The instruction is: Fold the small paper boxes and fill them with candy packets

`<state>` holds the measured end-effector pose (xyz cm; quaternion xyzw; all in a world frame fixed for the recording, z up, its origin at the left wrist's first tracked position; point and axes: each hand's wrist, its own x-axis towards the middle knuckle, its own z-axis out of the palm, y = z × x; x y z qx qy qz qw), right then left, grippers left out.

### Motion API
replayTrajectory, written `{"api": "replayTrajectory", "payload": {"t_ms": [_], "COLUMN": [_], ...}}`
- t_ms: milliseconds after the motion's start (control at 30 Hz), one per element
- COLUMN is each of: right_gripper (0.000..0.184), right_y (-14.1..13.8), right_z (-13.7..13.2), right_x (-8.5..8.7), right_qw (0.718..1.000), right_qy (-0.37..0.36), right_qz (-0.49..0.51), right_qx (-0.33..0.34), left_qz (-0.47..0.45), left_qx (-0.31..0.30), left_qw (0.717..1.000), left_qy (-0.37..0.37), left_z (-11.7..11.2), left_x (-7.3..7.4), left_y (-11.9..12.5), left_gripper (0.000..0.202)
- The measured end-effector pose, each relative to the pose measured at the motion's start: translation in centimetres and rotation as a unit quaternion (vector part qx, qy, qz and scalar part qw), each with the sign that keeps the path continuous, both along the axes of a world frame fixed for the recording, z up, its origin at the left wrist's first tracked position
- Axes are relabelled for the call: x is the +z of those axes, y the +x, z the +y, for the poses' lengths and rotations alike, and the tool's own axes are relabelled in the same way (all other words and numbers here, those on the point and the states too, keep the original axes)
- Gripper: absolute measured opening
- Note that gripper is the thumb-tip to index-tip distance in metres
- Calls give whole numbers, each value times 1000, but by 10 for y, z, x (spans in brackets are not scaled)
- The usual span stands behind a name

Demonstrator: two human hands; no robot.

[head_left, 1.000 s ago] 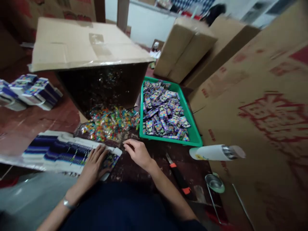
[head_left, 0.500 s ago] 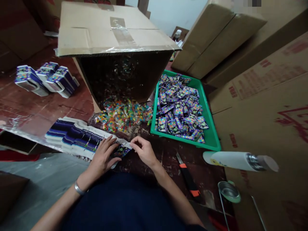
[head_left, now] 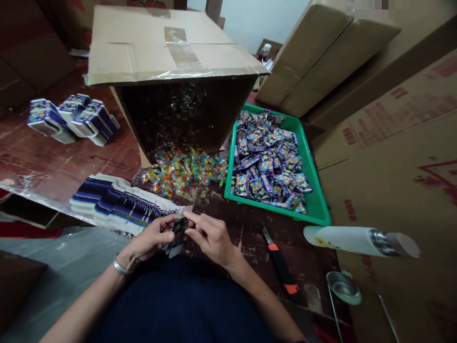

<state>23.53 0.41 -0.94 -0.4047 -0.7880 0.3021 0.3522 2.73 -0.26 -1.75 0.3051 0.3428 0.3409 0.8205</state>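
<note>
Between my two hands, close to my body, is a small purple candy box (head_left: pixel 179 231) with white flaps sticking out at its top and bottom. My left hand (head_left: pixel 154 237) grips its left side, thumb across the printed face. My right hand (head_left: pixel 212 238) has its fingers bent at the box's upper right edge and top flap. Just left of my hands lies a long fanned row of flat purple-and-white cartons (head_left: pixel 117 202). Clear bags of coloured candies (head_left: pixel 182 171) spill from an open cardboard box (head_left: pixel 178 52) beyond my hands.
A green tray (head_left: pixel 282 212) full of small purple packets (head_left: pixel 266 162) stands to the right. A utility knife (head_left: pixel 280 262) with its blade out lies nearer me, beside a white bottle (head_left: pixel 342 238) and a small metal-lined cup (head_left: pixel 343 286). Several formed boxes (head_left: pixel 89 119) stand far left.
One flat carton has come off the end of the row and is now a raised box between both hands. My left hand has lifted from the row and closed on it.
</note>
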Motion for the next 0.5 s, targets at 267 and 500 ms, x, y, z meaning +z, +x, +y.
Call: {"api": "replayTrajectory", "payload": {"t_ms": [267,500], "right_gripper": [31,22], "right_y": [-2,-18], "right_z": [4,4], "right_x": [-5,-16], "right_qw": [972,960], "right_qy": [-208,-204], "right_qz": [103,164], "right_qx": [23,-96], "left_qz": [48,125], "left_qx": [19,182], "left_qw": [999,975], "left_qy": [3,10], "left_z": [-1,2], "left_x": [-7,-12], "left_y": [5,15], "left_gripper": [50,30]}}
